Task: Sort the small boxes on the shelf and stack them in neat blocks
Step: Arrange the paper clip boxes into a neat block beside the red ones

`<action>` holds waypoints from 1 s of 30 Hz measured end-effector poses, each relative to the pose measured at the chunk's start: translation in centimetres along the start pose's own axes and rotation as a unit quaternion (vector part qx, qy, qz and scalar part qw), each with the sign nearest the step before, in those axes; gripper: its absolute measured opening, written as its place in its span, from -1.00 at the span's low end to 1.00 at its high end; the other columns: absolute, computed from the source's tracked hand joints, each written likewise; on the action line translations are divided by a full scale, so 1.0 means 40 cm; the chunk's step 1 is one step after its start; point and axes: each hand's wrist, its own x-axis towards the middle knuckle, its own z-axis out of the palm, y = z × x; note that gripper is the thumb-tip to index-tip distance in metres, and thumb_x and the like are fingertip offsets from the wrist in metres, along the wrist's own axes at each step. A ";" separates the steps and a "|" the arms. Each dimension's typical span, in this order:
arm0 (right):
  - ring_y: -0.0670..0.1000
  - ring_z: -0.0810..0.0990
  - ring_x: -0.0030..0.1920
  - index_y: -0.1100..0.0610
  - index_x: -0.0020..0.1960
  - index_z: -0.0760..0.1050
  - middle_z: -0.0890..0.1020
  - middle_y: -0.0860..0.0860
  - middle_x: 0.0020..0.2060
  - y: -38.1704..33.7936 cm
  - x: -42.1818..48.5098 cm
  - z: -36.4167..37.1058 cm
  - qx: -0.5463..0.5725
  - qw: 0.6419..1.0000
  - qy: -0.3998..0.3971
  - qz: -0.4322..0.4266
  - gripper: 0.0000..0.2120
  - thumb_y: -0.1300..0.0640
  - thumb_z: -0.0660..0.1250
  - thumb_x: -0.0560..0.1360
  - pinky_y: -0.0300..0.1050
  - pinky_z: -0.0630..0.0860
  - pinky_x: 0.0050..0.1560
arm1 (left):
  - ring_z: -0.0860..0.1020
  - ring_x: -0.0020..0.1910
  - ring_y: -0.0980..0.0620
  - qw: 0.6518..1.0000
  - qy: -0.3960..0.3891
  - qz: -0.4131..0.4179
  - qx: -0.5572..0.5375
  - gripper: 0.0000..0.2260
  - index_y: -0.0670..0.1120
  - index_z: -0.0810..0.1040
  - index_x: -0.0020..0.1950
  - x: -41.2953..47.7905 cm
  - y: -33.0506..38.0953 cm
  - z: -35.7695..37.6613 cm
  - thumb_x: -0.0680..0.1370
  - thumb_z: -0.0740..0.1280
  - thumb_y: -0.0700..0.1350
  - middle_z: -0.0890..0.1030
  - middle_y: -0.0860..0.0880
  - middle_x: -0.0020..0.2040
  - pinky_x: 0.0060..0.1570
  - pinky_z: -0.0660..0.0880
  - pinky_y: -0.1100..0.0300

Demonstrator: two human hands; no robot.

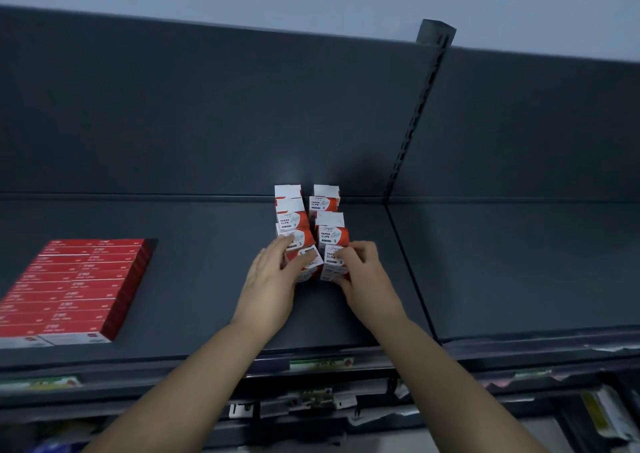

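Note:
Several small red-and-white paper clip boxes (292,215) stand in two rows on the dark grey shelf (194,279), running back to its rear panel. My left hand (273,279) grips the front box of the left row (306,262), which sits tilted and turned. My right hand (360,272) holds the front box of the right row (333,262) between fingers and thumb. Both front boxes stand close side by side.
A flat block of red boxes (74,286) lies at the shelf's left front. A slotted upright post (415,120) divides this bay from the shelf to the right (519,262). Price labels (320,362) line the front edge, with lower shelves below.

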 end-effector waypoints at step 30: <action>-0.27 0.45 0.18 -0.10 0.19 0.47 0.45 -0.26 0.13 -0.003 -0.141 -0.074 0.199 0.977 -0.080 -0.007 -0.60 0.16 0.50 0.44 -0.33 0.44 0.20 | 0.49 0.15 0.25 0.958 -0.083 -0.099 -0.256 -0.61 0.17 0.55 0.20 -0.146 0.038 -0.089 0.44 0.51 -0.12 0.49 0.23 0.13 0.19 0.39 0.37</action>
